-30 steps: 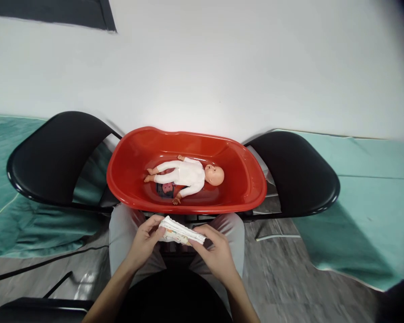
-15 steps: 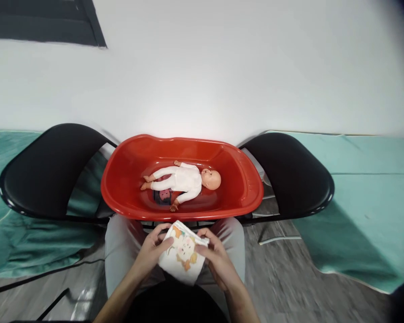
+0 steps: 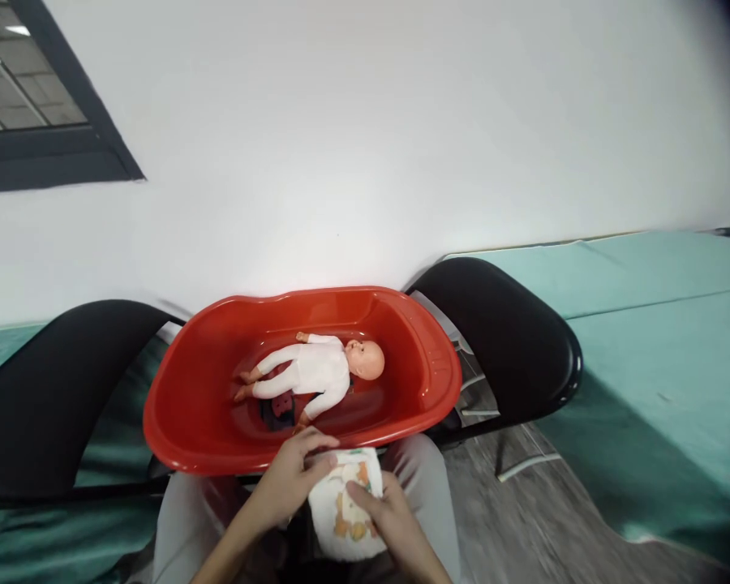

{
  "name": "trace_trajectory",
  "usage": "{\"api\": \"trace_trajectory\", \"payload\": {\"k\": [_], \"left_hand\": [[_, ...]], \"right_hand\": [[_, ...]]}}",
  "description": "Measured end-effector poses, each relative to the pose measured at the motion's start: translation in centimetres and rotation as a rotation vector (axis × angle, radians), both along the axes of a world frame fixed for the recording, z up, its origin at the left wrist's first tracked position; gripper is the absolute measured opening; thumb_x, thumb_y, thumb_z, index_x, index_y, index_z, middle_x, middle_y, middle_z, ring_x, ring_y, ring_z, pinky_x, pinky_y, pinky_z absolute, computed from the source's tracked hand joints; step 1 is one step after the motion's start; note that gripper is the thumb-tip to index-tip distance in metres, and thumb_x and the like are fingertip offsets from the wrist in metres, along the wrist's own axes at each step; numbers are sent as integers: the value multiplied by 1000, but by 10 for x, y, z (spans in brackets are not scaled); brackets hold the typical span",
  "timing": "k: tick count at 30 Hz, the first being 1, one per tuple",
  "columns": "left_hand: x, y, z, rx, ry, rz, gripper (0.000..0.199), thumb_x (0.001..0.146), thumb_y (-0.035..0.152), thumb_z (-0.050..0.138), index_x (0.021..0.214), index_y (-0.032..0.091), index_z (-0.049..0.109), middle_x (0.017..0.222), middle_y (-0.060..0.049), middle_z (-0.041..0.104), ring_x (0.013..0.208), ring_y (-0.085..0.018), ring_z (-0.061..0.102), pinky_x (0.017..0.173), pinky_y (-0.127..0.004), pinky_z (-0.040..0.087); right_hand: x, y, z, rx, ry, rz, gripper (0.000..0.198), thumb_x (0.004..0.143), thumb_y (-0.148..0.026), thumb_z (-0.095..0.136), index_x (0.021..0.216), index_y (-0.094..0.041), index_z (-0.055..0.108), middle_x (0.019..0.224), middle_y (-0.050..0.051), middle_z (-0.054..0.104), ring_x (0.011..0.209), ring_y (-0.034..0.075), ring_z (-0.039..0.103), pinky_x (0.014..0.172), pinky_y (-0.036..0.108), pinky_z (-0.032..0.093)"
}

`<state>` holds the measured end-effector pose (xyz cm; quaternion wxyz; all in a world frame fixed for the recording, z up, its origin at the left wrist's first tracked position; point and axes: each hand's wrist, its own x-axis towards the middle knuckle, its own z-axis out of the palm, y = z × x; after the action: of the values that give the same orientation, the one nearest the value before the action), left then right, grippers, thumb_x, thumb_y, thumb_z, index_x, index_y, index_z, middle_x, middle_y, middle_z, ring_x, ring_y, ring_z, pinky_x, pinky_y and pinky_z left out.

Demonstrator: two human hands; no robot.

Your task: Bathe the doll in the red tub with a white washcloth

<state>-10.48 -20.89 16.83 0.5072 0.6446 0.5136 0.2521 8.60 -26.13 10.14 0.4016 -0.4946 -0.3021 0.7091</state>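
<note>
A white folded diaper (image 3: pixel 332 531) with a cartoon animal print is held over my lap, near the front of the red baby bathtub (image 3: pixel 200 458). My left hand (image 3: pixel 295 478) grips its upper left edge between thumb and fingers. On the opposite side my right hand (image 3: pixel 395 523) is closed on it, thumb across the printed face and fingers behind, partly hidden. Inside the tub a baby doll (image 3: pixel 324 369) in a white bodysuit lies on its back, its head to the right. Neither hand touches the doll.
The tub sits between two black chairs, one on the left (image 3: pixel 30 397) and one on the right (image 3: pixel 499 332). A green-covered surface (image 3: pixel 663 357) extends at the right. Behind the tub is a white wall (image 3: pixel 316 162) with a dark window frame (image 3: pixel 49 162).
The view has tilted and turned, so the tub sits lower and further left. The diaper has been turned between my hands, and my right thumb now lies further across its print.
</note>
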Motion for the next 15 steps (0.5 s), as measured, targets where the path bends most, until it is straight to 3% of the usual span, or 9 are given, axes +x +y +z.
{"api": "trace_trajectory", "payload": {"k": [3,6,8,10,12,15], "left_hand": [[20,47,-11,53,-4,64,34,90,40,56,113,19,71,115,-7,68,103,-21,63,94,-32,48],[46,99,-40,88,129,67,45,87,32,55,127,14,64,129,-12,63,106,-23,63,96,-34,49],[67,132,-62,150,253,40,55,83,26,55,136,10,58,138,-15,58,118,-26,59,105,-35,45],[88,163,-81,254,350,-40,65,80,19,57,144,8,52,150,-15,50,138,-28,46,119,-34,32],[107,189,-96,315,477,-109,75,78,15,58,151,9,43,160,-12,39,151,-27,28,125,-31,19],[126,216,-111,293,663,-124,82,79,15,60,157,11,35,168,-13,22,155,-28,17,126,-37,17]], "right_hand": [[20,26,9,18,-4,-375,68,64,-65,83,102,-10,73,94,14,77,81,29,72,74,38,59],[40,53,11,117,-82,-652,72,64,-68,80,108,-12,73,109,14,76,100,32,71,84,38,60],[49,70,4,154,-136,-700,74,62,-71,79,104,-10,74,105,15,76,99,33,72,83,37,60],[56,86,-5,174,-178,-680,75,63,-74,76,103,-10,75,99,15,77,93,33,73,77,38,61],[65,102,-13,234,-270,-651,73,71,-73,70,107,-9,75,99,15,77,91,33,73,77,38,61],[85,128,-11,386,-502,-586,62,88,-62,55,120,-11,72,113,16,75,105,31,70,91,38,56]]}}
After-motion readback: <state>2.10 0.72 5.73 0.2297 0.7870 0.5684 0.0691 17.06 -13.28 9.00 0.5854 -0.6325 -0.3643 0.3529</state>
